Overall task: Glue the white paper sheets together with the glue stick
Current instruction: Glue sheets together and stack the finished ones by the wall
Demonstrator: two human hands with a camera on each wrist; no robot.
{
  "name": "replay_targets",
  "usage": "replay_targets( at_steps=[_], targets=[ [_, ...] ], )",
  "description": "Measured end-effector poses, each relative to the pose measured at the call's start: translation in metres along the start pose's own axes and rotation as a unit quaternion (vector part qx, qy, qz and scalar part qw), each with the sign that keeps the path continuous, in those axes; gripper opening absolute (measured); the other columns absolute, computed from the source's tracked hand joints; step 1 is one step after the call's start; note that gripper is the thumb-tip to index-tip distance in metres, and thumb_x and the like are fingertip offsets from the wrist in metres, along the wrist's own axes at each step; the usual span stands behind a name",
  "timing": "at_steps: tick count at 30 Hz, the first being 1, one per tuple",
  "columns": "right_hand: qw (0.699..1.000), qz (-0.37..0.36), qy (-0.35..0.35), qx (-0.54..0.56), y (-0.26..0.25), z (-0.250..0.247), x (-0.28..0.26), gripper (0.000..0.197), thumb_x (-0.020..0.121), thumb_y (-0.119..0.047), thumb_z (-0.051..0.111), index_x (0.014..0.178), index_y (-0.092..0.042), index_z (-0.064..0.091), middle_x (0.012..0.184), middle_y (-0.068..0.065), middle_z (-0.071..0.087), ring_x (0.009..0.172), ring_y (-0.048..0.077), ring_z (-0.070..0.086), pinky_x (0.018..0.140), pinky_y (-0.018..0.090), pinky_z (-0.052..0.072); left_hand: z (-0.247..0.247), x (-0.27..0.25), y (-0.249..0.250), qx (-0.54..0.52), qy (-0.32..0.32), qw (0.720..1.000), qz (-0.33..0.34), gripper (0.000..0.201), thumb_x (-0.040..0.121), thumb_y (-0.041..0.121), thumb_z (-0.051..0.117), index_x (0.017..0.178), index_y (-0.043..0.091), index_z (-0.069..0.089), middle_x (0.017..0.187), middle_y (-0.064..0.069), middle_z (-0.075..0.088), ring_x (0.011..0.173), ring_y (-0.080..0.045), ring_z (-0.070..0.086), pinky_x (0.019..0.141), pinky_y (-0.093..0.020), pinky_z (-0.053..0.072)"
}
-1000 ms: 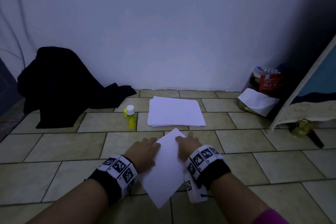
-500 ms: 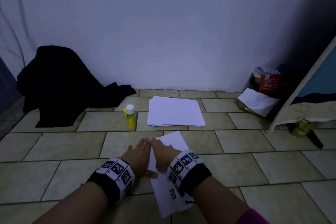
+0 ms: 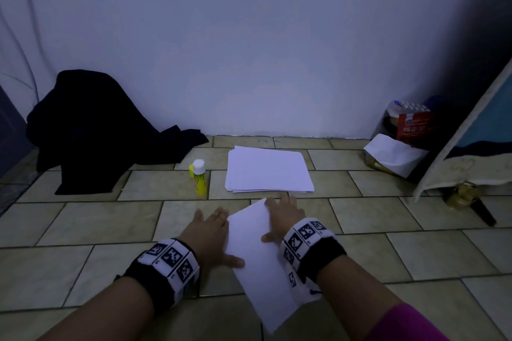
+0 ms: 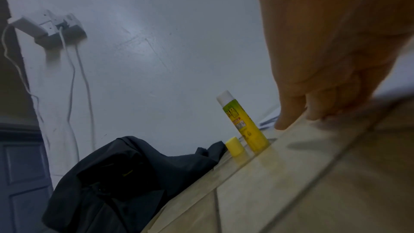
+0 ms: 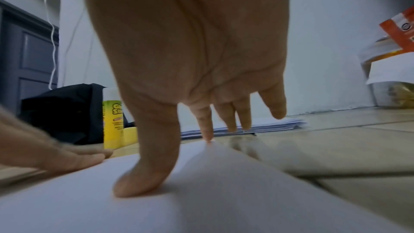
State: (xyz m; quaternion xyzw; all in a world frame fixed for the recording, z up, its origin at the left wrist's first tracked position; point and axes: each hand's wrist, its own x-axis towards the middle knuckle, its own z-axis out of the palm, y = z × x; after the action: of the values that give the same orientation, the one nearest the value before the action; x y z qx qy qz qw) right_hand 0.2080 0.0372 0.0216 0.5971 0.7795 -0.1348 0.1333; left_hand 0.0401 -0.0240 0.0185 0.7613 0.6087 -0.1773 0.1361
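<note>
Both hands lie flat, fingers spread and straight, on the tan tiled floor (image 3: 83,230). The left hand (image 3: 206,232) rests along the left edge of a single white paper sheet (image 3: 255,257), its thumb on the sheet and its fingers on the floor beside it. The right hand (image 3: 282,216) presses on the right edge of the same sheet; the right wrist view shows the thumb (image 5: 143,180) and the index fingertip bearing on the paper, the other fingers raised over the floor. The sheet lies askew between the two hands, one corner pointing away from the person.

Just beyond the right hand lies a stack of white paper sheets (image 3: 268,169). Beyond the left hand a yellow glue stick with a white tip (image 3: 199,177) stands upright, uncapped, with its yellow cap (image 4: 234,146) on the floor just beside it. A dark cloth bundle (image 3: 91,133) lies well to the left, against the wall.
</note>
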Motion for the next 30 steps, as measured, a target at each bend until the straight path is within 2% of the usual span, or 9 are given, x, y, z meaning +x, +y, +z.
replay_targets(
  at_steps=[3, 5, 8, 10, 12, 18, 24, 27, 30],
  targets=[
    [1.0, -0.018, 0.02, -0.012, -0.014, 0.001, -0.006, 0.054, 0.092, -0.019, 0.054, 0.142, -0.019, 0.031, 0.142, 0.013, 0.026, 0.137, 0.031, 0.021, 0.104, 0.045, 0.03, -0.015, -0.003, -0.002, 0.032, 0.058, 0.998, 0.017, 0.072, 0.088, 0.06, 0.052, 0.14, 0.011, 0.043, 0.15, -0.006, 0.035, 0.144, -0.023, 0.021, 0.117, -0.049, 0.01],
    [0.999, -0.04, 0.022, 0.008, -0.026, 0.007, -0.009, 0.048, 0.094, -0.012, 0.044, 0.14, -0.019, 0.034, 0.138, 0.013, 0.032, 0.133, 0.029, 0.028, 0.103, 0.044, 0.032, -0.016, -0.005, -0.001, 0.039, 0.074, 0.996, 0.02, 0.053, 0.089, 0.048, 0.059, 0.13, 0.014, 0.054, 0.146, -0.005, 0.039, 0.137, -0.022, 0.03, 0.116, -0.045, 0.016],
    [0.998, -0.064, 0.003, 0.025, -0.041, 0.017, -0.011, 0.053, 0.093, -0.012, 0.047, 0.142, -0.022, 0.03, 0.144, 0.013, 0.026, 0.136, 0.03, 0.023, 0.106, 0.047, 0.03, -0.003, -0.003, -0.003, -0.026, 0.073, 0.997, 0.0, 0.078, 0.086, 0.045, 0.065, 0.147, 0.011, 0.031, 0.158, -0.009, 0.016, 0.144, -0.024, 0.02, 0.118, -0.044, 0.013],
    [0.995, -0.086, -0.026, 0.032, -0.048, 0.021, -0.011, 0.062, 0.094, -0.015, 0.05, 0.148, -0.024, 0.021, 0.156, 0.01, 0.012, 0.144, 0.026, 0.011, 0.112, 0.052, 0.021, 0.005, 0.001, -0.008, -0.049, 0.024, 0.999, 0.003, 0.1, 0.087, 0.049, 0.062, 0.154, 0.007, 0.001, 0.161, -0.009, -0.01, 0.149, -0.022, -0.001, 0.119, -0.045, 0.004],
    [0.992, -0.108, -0.058, 0.036, -0.05, 0.023, -0.008, 0.068, 0.096, -0.015, 0.049, 0.152, -0.022, 0.01, 0.16, 0.001, -0.002, 0.147, 0.018, 0.0, 0.117, 0.054, 0.009, 0.009, 0.004, -0.013, -0.056, -0.031, 0.998, 0.009, 0.105, 0.089, 0.053, 0.057, 0.152, 0.006, -0.014, 0.159, -0.009, -0.021, 0.148, -0.021, -0.012, 0.119, -0.045, 0.0],
    [0.992, -0.074, -0.105, 0.012, -0.006, 0.012, 0.002, 0.086, 0.094, -0.044, 0.05, 0.153, -0.019, -0.008, 0.16, -0.004, -0.012, 0.147, 0.012, -0.002, 0.117, 0.052, 0.0, 0.011, 0.006, -0.016, -0.06, -0.058, 0.996, 0.013, 0.106, 0.09, 0.056, 0.054, 0.151, 0.006, -0.016, 0.158, -0.009, -0.023, 0.148, -0.02, -0.013, 0.119, -0.044, 0.0],
    [0.995, 0.012, -0.096, 0.026, 0.051, 0.003, 0.005, 0.096, 0.09, -0.051, 0.054, 0.152, -0.014, -0.01, 0.16, -0.002, -0.01, 0.147, 0.015, 0.005, 0.118, 0.047, 0.011, 0.011, 0.004, -0.018, -0.051, -0.055, 0.997, 0.023, 0.108, 0.088, 0.058, 0.055, 0.151, 0.007, -0.016, 0.159, -0.007, -0.022, 0.148, -0.018, -0.012, 0.119, -0.044, -0.002],
    [0.996, 0.022, -0.075, 0.043, 0.048, -0.002, 0.005, 0.098, 0.086, -0.046, 0.064, 0.151, -0.007, 0.003, 0.159, 0.006, 0.011, 0.143, 0.022, 0.024, 0.114, 0.042, 0.026, 0.002, -0.002, -0.017, -0.038, -0.039, 0.998, 0.014, 0.1, 0.087, 0.061, 0.054, 0.154, 0.011, -0.002, 0.162, -0.003, -0.007, 0.149, -0.02, 0.004, 0.119, -0.044, 0.005],
    [0.998, 0.056, -0.021, 0.0, 0.035, -0.004, 0.004, 0.086, 0.079, -0.044, 0.073, 0.142, -0.007, 0.027, 0.145, 0.011, 0.03, 0.134, 0.027, 0.031, 0.107, 0.043, 0.035, -0.008, -0.008, -0.016, 0.002, 0.056, 0.998, 0.005, 0.059, 0.095, 0.058, 0.041, 0.136, 0.017, 0.044, 0.141, -0.003, 0.043, 0.127, -0.021, 0.042, 0.108, -0.039, 0.025]
  ],
)
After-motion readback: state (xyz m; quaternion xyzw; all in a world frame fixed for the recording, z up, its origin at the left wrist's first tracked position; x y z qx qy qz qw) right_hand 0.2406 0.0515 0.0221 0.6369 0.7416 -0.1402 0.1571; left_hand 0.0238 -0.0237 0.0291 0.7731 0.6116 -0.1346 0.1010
